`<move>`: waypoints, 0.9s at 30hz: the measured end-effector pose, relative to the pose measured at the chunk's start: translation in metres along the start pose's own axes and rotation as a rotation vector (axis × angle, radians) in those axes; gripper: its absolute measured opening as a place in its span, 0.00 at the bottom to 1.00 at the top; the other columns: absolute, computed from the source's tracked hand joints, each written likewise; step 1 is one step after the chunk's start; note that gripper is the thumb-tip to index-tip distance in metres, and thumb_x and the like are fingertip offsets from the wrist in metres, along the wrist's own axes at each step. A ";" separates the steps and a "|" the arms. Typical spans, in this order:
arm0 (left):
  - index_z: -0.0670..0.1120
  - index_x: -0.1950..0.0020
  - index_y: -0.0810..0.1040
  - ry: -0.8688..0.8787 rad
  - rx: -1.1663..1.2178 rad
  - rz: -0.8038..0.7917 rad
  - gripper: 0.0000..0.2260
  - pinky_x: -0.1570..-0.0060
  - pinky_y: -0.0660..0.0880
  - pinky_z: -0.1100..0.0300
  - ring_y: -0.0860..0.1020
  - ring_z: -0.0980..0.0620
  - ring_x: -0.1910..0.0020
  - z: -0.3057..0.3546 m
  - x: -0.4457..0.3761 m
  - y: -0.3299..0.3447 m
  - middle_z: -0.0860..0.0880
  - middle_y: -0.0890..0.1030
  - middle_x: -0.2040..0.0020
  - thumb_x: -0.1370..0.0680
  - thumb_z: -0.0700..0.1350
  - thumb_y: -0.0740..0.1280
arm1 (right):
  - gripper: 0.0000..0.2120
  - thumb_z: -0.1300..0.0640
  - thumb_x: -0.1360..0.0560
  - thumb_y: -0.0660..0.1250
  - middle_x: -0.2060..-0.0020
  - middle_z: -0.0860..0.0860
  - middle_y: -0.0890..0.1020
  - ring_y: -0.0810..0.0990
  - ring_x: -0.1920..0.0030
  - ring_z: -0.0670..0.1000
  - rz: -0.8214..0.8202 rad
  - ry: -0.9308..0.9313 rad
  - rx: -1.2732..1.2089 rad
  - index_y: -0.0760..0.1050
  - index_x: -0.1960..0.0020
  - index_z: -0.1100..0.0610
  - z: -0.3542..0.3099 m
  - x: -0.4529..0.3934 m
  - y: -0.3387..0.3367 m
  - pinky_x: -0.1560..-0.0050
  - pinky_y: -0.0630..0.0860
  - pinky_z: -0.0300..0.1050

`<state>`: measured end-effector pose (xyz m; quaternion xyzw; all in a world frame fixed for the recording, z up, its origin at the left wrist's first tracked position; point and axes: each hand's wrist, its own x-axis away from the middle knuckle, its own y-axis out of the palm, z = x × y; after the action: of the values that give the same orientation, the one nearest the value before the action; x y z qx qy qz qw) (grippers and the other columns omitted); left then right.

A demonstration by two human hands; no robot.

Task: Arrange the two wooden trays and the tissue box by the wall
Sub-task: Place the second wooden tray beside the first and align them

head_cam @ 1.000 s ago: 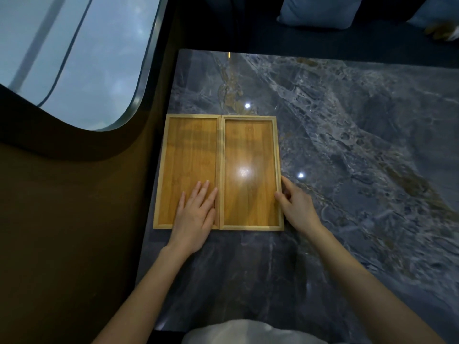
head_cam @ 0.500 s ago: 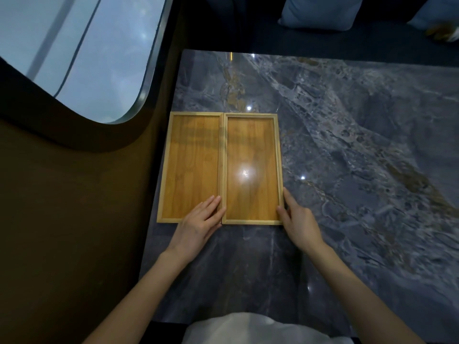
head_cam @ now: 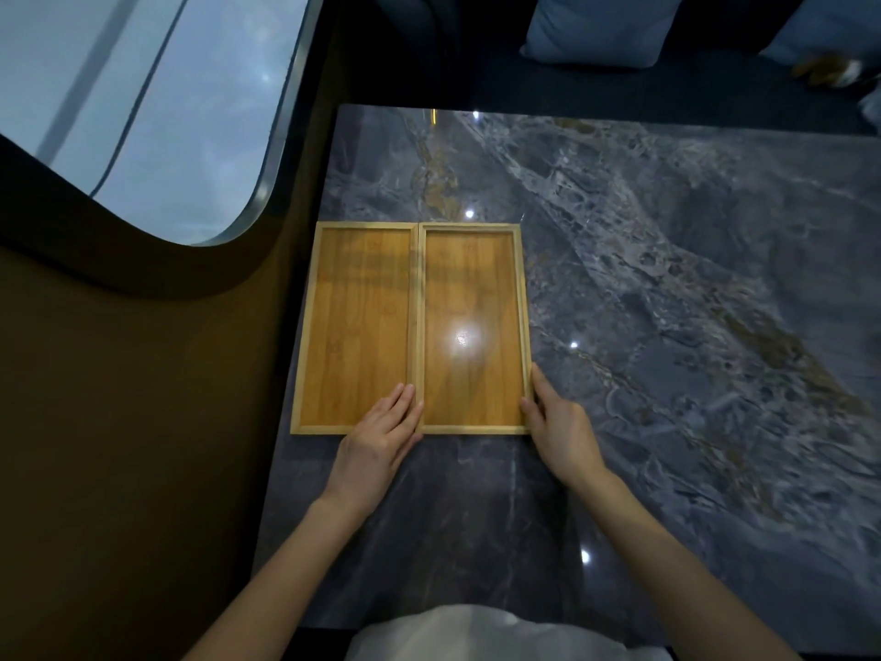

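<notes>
1. Honey-brown wood: two shallow rectangular wooden trays w/ pale raised rims lie side by side on the dark grey veined marble surface (head_cam: 667,279). Left tray (head_cam: 357,322) and right tray (head_cam: 472,298) touch along their long rims, near ends roughly flush.
2. Long axes of both run away from the person, parallel to the brown wall panel (head_cam: 143,422) on the left. Left tray sits at the surface's wall-side edge; I can't tell if it touches the panel.
3. Left hand (head_cam: 376,446): flat, fingers (head_cam: 400,403) extended and together, laid over the near end of the left tray by the shared rims. Pressing, not gripping anything.
4. Right hand (head_cam: 560,431): fingers (head_cam: 536,398) straight along the outer long rim of the right tray near its near corner, thumb side at the rim. Looks like a bracing/pushing contact, not a closed grasp.
5. Key relation, my read: trays lie ahead of both hands, bracketed between them; any last squaring means a sideways nudge toward the wall, right hand best placed.
6. Tissue box: not in view. Judging by that, trays nearly done, box still to fetch & place.
</notes>
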<state>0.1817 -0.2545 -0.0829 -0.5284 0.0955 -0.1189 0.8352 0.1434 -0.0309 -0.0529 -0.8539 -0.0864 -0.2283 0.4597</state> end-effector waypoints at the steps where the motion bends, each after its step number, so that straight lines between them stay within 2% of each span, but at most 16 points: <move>1: 0.41 0.38 0.75 0.000 -0.001 -0.007 0.17 0.37 0.64 0.49 0.71 0.48 0.35 0.000 0.001 0.000 0.42 0.77 0.37 0.27 0.41 0.67 | 0.25 0.53 0.20 0.54 0.44 0.65 0.80 0.79 0.44 0.63 -0.001 -0.001 0.000 0.53 0.25 0.52 0.000 0.000 0.000 0.45 0.73 0.52; 3: 0.41 0.38 0.76 -0.006 -0.014 -0.040 0.18 0.37 0.64 0.52 0.72 0.48 0.35 -0.001 0.001 0.000 0.42 0.78 0.37 0.25 0.45 0.59 | 0.25 0.53 0.20 0.54 0.43 0.65 0.80 0.78 0.43 0.63 -0.003 -0.004 0.004 0.52 0.25 0.52 0.000 0.000 0.000 0.45 0.73 0.52; 5: 0.41 0.38 0.76 -0.012 -0.008 -0.062 0.20 0.36 0.64 0.53 0.73 0.47 0.35 -0.003 0.000 -0.001 0.42 0.77 0.36 0.25 0.47 0.56 | 0.25 0.52 0.20 0.54 0.42 0.65 0.79 0.78 0.42 0.62 -0.017 -0.004 0.006 0.52 0.25 0.52 0.000 0.000 -0.001 0.44 0.73 0.52; 7: 0.41 0.37 0.75 -0.013 -0.001 -0.066 0.19 0.35 0.63 0.54 0.71 0.48 0.34 -0.004 0.000 -0.001 0.43 0.76 0.35 0.25 0.46 0.58 | 0.25 0.52 0.20 0.54 0.41 0.64 0.79 0.78 0.42 0.62 -0.029 -0.009 0.005 0.52 0.25 0.53 0.000 0.000 -0.002 0.44 0.73 0.51; 11: 0.41 0.36 0.74 -0.021 0.028 -0.055 0.20 0.35 0.62 0.47 0.67 0.49 0.33 -0.005 -0.001 0.001 0.43 0.75 0.34 0.28 0.39 0.69 | 0.25 0.52 0.20 0.54 0.43 0.64 0.80 0.78 0.43 0.62 -0.033 -0.023 -0.002 0.52 0.25 0.53 0.002 0.000 -0.003 0.44 0.73 0.51; 19: 0.41 0.37 0.75 -0.006 -0.053 -0.156 0.21 0.37 0.64 0.47 0.73 0.44 0.35 -0.003 -0.005 -0.009 0.42 0.75 0.35 0.29 0.40 0.71 | 0.26 0.52 0.20 0.53 0.47 0.63 0.82 0.80 0.47 0.61 -0.045 -0.036 0.046 0.50 0.24 0.52 0.004 0.001 -0.004 0.47 0.75 0.52; 21: 0.41 0.38 0.76 0.011 -0.095 -0.161 0.21 0.38 0.68 0.48 0.74 0.45 0.36 -0.003 -0.006 -0.012 0.42 0.76 0.36 0.30 0.41 0.72 | 0.26 0.51 0.20 0.52 0.47 0.63 0.82 0.80 0.47 0.62 -0.057 -0.030 0.068 0.49 0.24 0.52 0.004 0.000 -0.004 0.48 0.75 0.52; 23: 0.43 0.41 0.78 0.019 -0.205 -0.194 0.20 0.44 0.76 0.52 0.78 0.47 0.39 0.001 -0.011 -0.018 0.44 0.79 0.39 0.32 0.44 0.74 | 0.26 0.51 0.20 0.52 0.47 0.63 0.81 0.79 0.46 0.62 -0.084 -0.031 0.083 0.48 0.24 0.52 0.006 -0.001 -0.006 0.47 0.75 0.52; 25: 0.44 0.44 0.81 0.015 -0.366 -0.247 0.19 0.52 0.80 0.56 0.81 0.48 0.44 0.014 -0.020 -0.030 0.45 0.83 0.43 0.33 0.48 0.75 | 0.26 0.52 0.20 0.54 0.44 0.63 0.81 0.78 0.44 0.62 -0.138 -0.048 0.017 0.53 0.25 0.54 0.008 -0.002 -0.012 0.45 0.74 0.52; 27: 0.47 0.44 0.80 -0.053 -0.387 -0.335 0.16 0.52 0.79 0.56 0.81 0.48 0.47 0.037 -0.035 -0.039 0.47 0.83 0.46 0.28 0.53 0.67 | 0.21 0.53 0.22 0.57 0.43 0.61 0.80 0.78 0.42 0.61 -0.193 -0.081 -0.076 0.64 0.30 0.56 0.015 -0.002 -0.023 0.43 0.74 0.52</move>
<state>0.1548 -0.2281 -0.0305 -0.6898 0.0059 -0.2213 0.6893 0.1385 -0.0058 -0.0438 -0.8668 -0.1783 -0.2400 0.3991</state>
